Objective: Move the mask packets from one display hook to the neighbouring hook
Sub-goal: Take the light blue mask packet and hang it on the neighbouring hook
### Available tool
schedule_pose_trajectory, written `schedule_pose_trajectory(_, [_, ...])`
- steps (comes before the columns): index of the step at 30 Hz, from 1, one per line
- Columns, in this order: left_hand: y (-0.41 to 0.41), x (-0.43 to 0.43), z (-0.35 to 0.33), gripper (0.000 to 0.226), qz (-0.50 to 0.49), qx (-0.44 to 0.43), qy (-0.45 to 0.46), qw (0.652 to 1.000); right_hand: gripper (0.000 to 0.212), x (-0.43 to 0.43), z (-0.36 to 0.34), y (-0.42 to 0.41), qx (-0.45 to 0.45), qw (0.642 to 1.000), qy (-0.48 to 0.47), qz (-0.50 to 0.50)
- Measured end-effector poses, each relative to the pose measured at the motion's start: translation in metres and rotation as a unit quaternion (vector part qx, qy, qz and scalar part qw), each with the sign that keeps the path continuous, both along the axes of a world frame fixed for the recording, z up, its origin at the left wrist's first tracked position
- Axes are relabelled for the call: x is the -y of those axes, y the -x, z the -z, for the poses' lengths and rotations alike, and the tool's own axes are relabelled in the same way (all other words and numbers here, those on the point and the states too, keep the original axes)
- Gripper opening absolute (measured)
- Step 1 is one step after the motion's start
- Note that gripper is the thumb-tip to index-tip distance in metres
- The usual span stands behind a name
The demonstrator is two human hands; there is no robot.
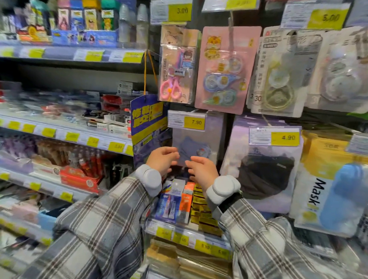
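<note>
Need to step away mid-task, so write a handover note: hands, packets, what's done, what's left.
Left hand: open, fingers loosely curled at the lower left of the purple packet; no grip visible.
Right hand: open, at the packet's lower edge.
Packets: the purple packet hangs under the 7.90 tag; black packets hang beside it under the 4.90 tag.
Done: nothing moved, as far as can be seen.
Left: likely grip the purple packet, lift it off, and hang it on the next hook.

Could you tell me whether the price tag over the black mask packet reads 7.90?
No, the tag over the black mask packet reads 4.90; the 7.90 tag hangs over the blue mask packet.
</note>
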State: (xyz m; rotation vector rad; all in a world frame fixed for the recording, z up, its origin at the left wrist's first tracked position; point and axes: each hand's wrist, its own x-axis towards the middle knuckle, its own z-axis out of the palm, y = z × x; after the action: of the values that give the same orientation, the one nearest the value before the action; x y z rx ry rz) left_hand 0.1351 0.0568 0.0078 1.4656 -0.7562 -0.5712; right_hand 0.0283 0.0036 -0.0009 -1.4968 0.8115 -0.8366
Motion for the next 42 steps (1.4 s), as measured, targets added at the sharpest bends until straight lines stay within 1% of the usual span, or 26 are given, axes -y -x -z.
schedule_pose_trajectory(5, [-0.014,0.030,0.004,0.041,-0.027,0.045,-0.016,0.999,0.042,0.030,0.003,-0.014,0.037,0.997,-0.011,0.074])
schedule_pose_trajectory(10, [-0.024,0.053,0.001,0.060,-0.032,0.059,-0.029,0.997,0.043,0.061,0.003,-0.030,0.033,0.985,0.050,0.159])
schedule_pose_trajectory(13, [-0.033,0.066,0.001,0.067,-0.033,0.076,-0.037,0.996,0.068,0.074,0.004,-0.034,-0.004,0.977,0.039,0.208])
schedule_pose_trajectory(15, [-0.037,0.070,0.000,0.073,-0.028,0.073,-0.044,0.996,0.082,0.082,0.007,-0.037,-0.019,0.975,0.038,0.218])
schedule_pose_trajectory(18, [-0.042,0.079,-0.001,0.074,-0.022,0.065,-0.037,0.997,0.091,0.088,0.008,-0.046,-0.016,0.970,0.046,0.237])
schedule_pose_trajectory(20, [-0.042,0.082,-0.001,0.071,-0.015,0.058,-0.029,0.998,0.096,0.091,0.009,-0.051,-0.008,0.966,0.049,0.253])
schedule_pose_trajectory(23, [-0.043,0.084,0.002,0.062,-0.013,0.053,-0.024,0.998,0.093,0.093,0.011,-0.053,-0.005,0.964,0.065,0.257])
schedule_pose_trajectory(26, [-0.043,0.082,0.004,0.062,-0.006,0.046,-0.015,0.999,0.089,0.093,0.011,-0.050,-0.002,0.963,0.081,0.257])
schedule_pose_trajectory(28, [-0.042,0.079,0.001,0.070,0.000,0.035,-0.012,0.999,0.091,0.094,0.008,-0.049,-0.024,0.965,0.082,0.250])
schedule_pose_trajectory(31, [-0.047,0.078,0.001,0.092,0.002,0.029,0.002,1.000,0.099,0.095,0.002,-0.049,-0.054,0.966,0.077,0.239])
schedule_pose_trajectory(32, [-0.054,0.084,0.006,0.094,0.001,0.029,0.005,1.000,0.100,0.095,0.001,-0.049,-0.055,0.967,0.078,0.237])
schedule_pose_trajectory(35, [-0.050,0.078,0.000,0.087,0.007,0.022,0.011,1.000,0.103,0.096,0.001,-0.048,-0.065,0.969,0.071,0.228])
schedule_pose_trajectory(38, [-0.045,0.072,-0.006,0.071,0.007,0.018,0.007,1.000,0.106,0.096,0.000,-0.045,-0.062,0.972,0.068,0.216])
schedule_pose_trajectory(42, [-0.044,0.069,-0.008,0.072,-0.010,0.034,-0.004,0.999,0.096,0.098,-0.001,-0.039,-0.056,0.977,0.039,0.199])
